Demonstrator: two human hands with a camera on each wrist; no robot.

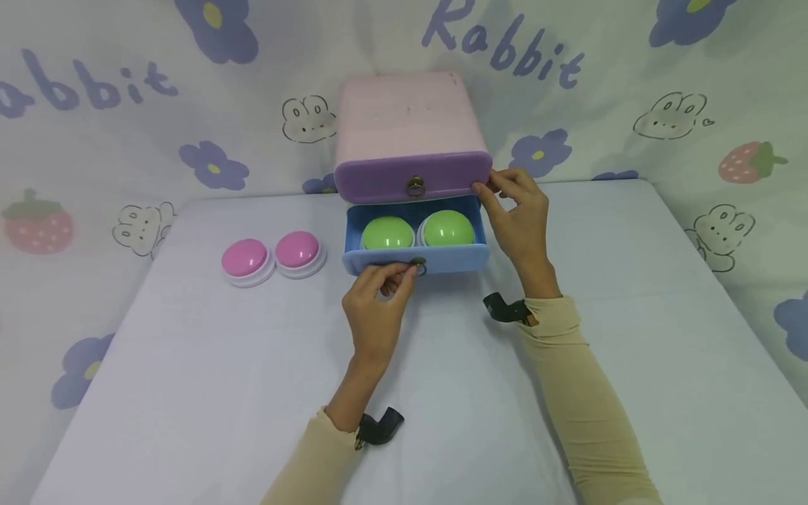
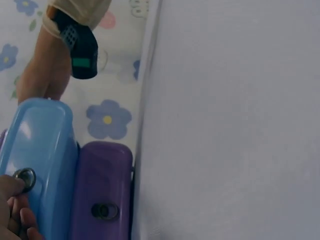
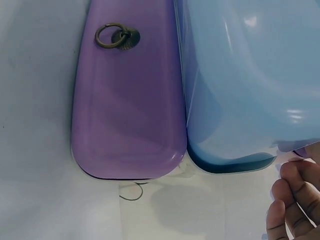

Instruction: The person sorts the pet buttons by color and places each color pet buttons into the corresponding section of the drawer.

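Observation:
My left hand (image 1: pixel 379 308) pinches the ring pull (image 1: pixel 420 266) on the front of a blue drawer (image 1: pixel 454 259). The drawer stands pulled out of a pink drawer cabinet (image 1: pixel 407 116). Inside it sit two green domed push buttons, one on the left (image 1: pixel 388 233) and one on the right (image 1: pixel 449 228). My right hand (image 1: pixel 520 217) grips the right edge of the cabinet beside the upper purple drawer (image 1: pixel 379 180), which is closed. Below the blue drawer, the left wrist view shows another closed purple drawer (image 2: pixel 102 172), hidden from the head view.
Two pink domed push buttons on white bases, one farther left (image 1: pixel 245 258) and one nearer the cabinet (image 1: pixel 298 250), stand on the white-covered table (image 1: pixel 189 393). A patterned cloth (image 1: pixel 252 161) hangs behind. Black cameras sit at my left wrist (image 1: pixel 381 426) and right wrist (image 1: pixel 505 307).

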